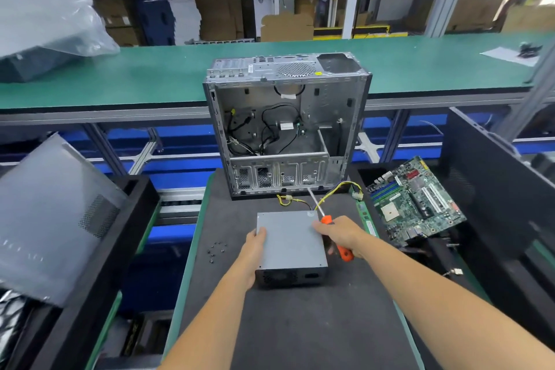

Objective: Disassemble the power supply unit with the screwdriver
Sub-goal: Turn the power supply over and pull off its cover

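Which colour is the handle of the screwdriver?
The screwdriver handle is orange, with black parts; head view shows it.

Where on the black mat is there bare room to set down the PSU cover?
Bare mat near the power supply unit, between the forearms. Left of it lie loose screws; behind, cables and the computer case crowd it.

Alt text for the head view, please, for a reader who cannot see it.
A person's left hand steadies a grey power supply unit on a dark mat, while the right hand grips an orange-handled screwdriver. An emptied computer case stands behind.
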The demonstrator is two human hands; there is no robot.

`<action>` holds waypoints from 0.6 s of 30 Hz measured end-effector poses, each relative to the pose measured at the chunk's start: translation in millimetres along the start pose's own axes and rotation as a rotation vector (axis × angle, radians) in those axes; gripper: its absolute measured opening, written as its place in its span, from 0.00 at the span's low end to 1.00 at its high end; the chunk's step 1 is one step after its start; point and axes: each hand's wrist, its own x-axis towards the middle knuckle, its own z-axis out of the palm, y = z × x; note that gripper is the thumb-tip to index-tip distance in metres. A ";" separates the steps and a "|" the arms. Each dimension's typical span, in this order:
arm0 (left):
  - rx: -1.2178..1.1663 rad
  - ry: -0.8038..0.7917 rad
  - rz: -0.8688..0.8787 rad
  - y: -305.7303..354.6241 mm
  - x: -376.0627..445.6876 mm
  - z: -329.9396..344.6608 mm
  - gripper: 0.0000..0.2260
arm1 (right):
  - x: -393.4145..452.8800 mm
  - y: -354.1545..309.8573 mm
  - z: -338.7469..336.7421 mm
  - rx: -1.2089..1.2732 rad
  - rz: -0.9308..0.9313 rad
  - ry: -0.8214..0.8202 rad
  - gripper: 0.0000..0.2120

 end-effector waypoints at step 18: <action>0.401 0.097 -0.033 11.6 16.5 1.7 0.28 | 6.6 11.8 2.3 -0.708 0.186 0.034 0.10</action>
